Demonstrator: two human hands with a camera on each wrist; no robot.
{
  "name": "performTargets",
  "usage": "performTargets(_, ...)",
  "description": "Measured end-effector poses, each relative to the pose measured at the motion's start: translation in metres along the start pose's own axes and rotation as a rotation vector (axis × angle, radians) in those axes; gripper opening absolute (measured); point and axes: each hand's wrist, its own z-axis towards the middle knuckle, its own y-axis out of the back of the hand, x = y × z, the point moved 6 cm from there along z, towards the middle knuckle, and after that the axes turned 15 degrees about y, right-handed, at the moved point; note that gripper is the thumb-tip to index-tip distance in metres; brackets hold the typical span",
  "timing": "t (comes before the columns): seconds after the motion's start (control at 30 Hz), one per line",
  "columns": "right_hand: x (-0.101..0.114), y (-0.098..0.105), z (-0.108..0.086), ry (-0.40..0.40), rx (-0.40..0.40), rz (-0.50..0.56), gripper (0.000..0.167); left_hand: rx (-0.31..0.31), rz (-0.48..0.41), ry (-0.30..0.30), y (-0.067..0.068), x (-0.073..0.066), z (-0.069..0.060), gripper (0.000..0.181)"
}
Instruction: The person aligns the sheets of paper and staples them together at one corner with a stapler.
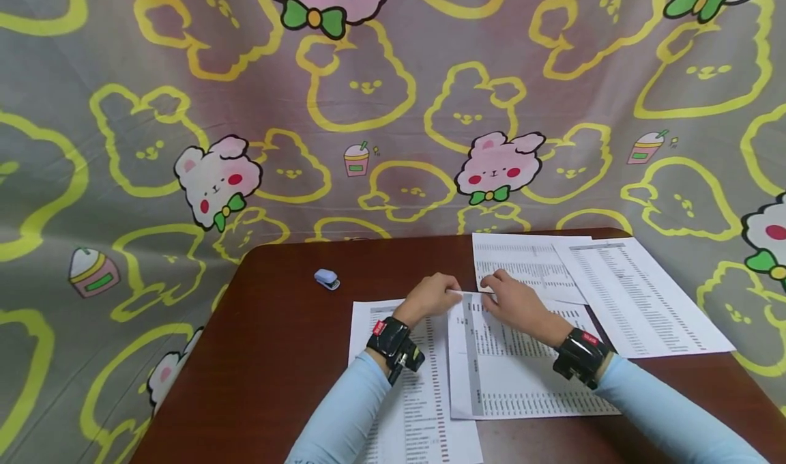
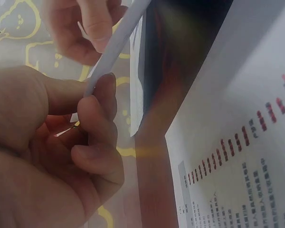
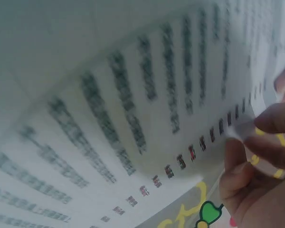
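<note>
My left hand (image 1: pixel 430 295) pinches the top left corner of printed paper sheets (image 1: pixel 540 382) between thumb and fingers. In the left wrist view the edge of the sheets (image 2: pixel 121 40) rises from between those fingers. Along the same top edge, to the right, my right hand (image 1: pixel 518 305) grips the paper with thumb and curled fingers. The right wrist view has the printed face (image 3: pixel 147 95) bowed and blurred in front of that hand (image 3: pixel 261 175). Under my left forearm another printed sheet (image 1: pixel 424 389) lies flat on the table.
A small pale-blue stapler (image 1: pixel 327 279) sits on the brown table (image 1: pixel 245 355), left of the papers. At the back right, more printed sheets (image 1: pixel 645 300) overlap one another. A cartoon-patterned cloth (image 1: pixel 393 123) hangs behind the table.
</note>
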Motion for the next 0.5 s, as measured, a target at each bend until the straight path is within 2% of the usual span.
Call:
performTargets(0.27, -0.009, 0.001, 0.005, 0.0, 0.081, 0.212, 0.009, 0.037, -0.068, 0.02, -0.002, 0.005, 0.0, 0.014)
performTargets(0.37, -0.013, 0.002, 0.003, -0.004, 0.095, 0.252, 0.01, 0.092, -0.12, 0.061, -0.006, 0.014, -0.001, 0.021)
performTargets(0.5, -0.021, 0.002, -0.002, -0.059, 0.101, 0.277, 0.012, 0.183, -0.163, 0.097, -0.013, 0.027, -0.004, 0.027)
